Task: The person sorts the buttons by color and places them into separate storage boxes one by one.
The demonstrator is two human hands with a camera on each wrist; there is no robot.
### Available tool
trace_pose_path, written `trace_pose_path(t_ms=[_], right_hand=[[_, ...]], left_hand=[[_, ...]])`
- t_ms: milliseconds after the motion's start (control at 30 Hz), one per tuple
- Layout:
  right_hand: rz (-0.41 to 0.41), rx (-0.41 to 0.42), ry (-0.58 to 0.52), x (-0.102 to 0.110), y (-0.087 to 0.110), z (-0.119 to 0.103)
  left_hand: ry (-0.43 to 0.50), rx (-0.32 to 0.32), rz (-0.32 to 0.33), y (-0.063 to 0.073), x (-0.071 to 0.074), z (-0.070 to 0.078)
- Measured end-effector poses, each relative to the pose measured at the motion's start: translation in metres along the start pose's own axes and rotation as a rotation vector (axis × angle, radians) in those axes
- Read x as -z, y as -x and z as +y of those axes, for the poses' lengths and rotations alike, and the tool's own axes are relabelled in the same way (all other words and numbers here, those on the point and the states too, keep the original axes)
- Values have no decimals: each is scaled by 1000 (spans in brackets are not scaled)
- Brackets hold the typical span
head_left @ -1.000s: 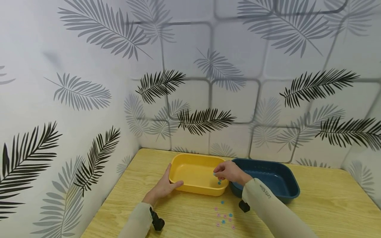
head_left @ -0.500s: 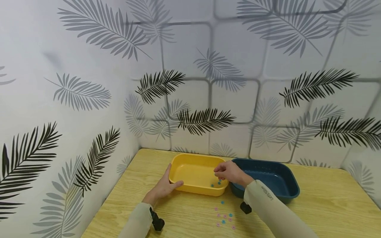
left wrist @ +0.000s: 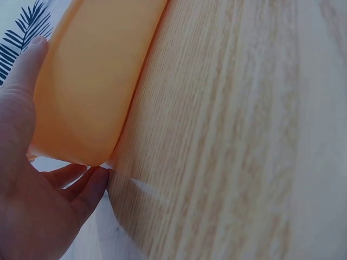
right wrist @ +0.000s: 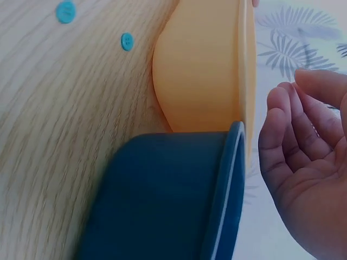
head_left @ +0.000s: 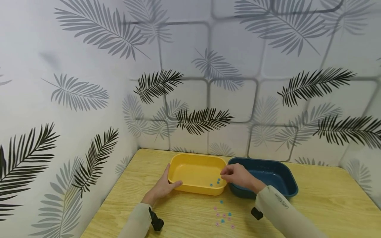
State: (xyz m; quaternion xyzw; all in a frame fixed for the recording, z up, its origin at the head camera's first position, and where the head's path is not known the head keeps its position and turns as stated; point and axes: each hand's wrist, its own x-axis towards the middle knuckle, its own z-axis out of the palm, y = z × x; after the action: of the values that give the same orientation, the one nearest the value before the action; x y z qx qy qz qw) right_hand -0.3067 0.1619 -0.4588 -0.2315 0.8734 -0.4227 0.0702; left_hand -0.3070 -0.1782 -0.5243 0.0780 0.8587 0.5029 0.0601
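My left hand [head_left: 162,186] grips the left end of the yellow basin [head_left: 194,190], thumb over the near rim, fingers around the outer side. The left wrist view shows its fingers bent at the corner of the basin [left wrist: 97,81]. My right hand [head_left: 238,175] is over the place where the yellow and dark blue basins meet. In the right wrist view the fingers of the right hand [right wrist: 303,146] are loosely curved, the thumb tip close to the index finger, with no button visible between them. Small blue buttons [head_left: 218,182] lie inside the yellow basin at its right end.
The dark blue basin [head_left: 293,185] stands against the yellow one on the right. On the wooden table [head_left: 184,218] in front lie several pink buttons [head_left: 224,215] and a few blue buttons [head_left: 222,221]. A patterned wall [head_left: 190,138] rises behind the table.
A blue button left my right fingertips and now lies in the yellow basin. The right hand then drew back to the right. My left hand has stayed on the basin.
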Motion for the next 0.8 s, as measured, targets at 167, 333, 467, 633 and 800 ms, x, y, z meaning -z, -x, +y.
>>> trace_pose_path(t_ms=[167, 333, 467, 633, 800], right_hand=[[-39, 45, 16, 5, 13, -3], [-96, 69, 6, 6, 26, -4], [-127, 81, 7, 3, 38, -2], [-172, 108, 16, -5, 52, 4], [-250, 127, 65, -14, 61, 18]], left_hand=[[3, 2, 4, 0, 0, 3], [1, -1, 11, 0, -1, 5], [4, 4, 9, 0, -1, 3], [6, 20, 5, 0, -1, 0], [-2, 6, 6, -1, -1, -1]])
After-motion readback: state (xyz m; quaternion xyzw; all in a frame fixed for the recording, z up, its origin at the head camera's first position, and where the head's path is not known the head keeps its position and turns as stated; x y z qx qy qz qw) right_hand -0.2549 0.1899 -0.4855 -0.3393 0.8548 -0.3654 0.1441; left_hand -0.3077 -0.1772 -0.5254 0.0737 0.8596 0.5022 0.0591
